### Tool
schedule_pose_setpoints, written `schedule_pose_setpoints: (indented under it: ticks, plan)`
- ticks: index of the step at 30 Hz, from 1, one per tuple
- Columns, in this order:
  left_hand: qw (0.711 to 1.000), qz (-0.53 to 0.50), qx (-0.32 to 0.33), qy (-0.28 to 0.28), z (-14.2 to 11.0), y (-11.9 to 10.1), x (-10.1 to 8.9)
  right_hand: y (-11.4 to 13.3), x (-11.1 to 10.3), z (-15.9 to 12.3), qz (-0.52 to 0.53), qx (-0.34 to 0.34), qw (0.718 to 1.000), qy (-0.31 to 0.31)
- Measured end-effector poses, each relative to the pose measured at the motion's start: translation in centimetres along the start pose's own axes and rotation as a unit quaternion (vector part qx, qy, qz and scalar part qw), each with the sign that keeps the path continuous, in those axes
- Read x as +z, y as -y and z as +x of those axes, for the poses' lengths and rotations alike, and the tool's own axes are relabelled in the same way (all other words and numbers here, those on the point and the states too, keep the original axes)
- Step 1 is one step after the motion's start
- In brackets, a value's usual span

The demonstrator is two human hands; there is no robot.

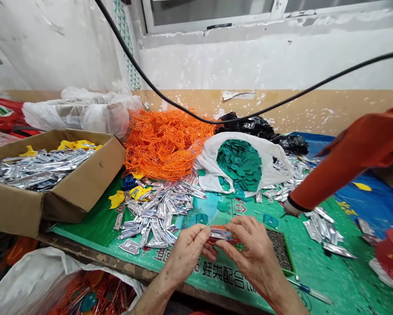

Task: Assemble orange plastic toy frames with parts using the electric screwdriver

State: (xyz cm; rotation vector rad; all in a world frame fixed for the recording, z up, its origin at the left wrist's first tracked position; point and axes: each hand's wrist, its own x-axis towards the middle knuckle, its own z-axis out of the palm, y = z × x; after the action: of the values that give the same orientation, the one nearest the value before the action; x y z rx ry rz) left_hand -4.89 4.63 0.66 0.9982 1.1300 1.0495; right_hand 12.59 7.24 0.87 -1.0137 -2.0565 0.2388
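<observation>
In front of me, my left hand (190, 248) and my right hand (253, 246) pinch opposite ends of a shiny silver metal plate (220, 234). Orange plastic shows along the plate's edges, partly covered by my fingers. Just beyond my hands, teal plastic pieces (201, 218) lie on the green sheet. Beside my right hand is a green tray (292, 259) of small dark pieces, too small to name. Below the tray rests a thin tool with a blue handle and metal shaft (311, 293). Loose silver plates (157, 214) are heaped to the left of my hands.
Orange plastic lattice pieces (165, 144) are piled at the back. A white bag (271, 153) spills teal pieces. A cardboard box (85, 179) of silver plates stands left. An orange-red tube (334, 175) slants down at right. A black cable (144, 78) hangs across.
</observation>
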Motion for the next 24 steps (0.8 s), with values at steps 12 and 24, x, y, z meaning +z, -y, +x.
schedule_pose_setpoints:
  ticks: [12,24]
  plan:
    - [0.978,0.146,0.150,0.005,-1.1,-0.5,0.7,0.4,-0.3,-1.2,0.229,0.096,0.966,-0.069]
    - [0.950,0.195,0.242,0.015,-1.8,0.1,0.3,1.3,-1.4,-1.5,0.148,-0.050,0.985,-0.069]
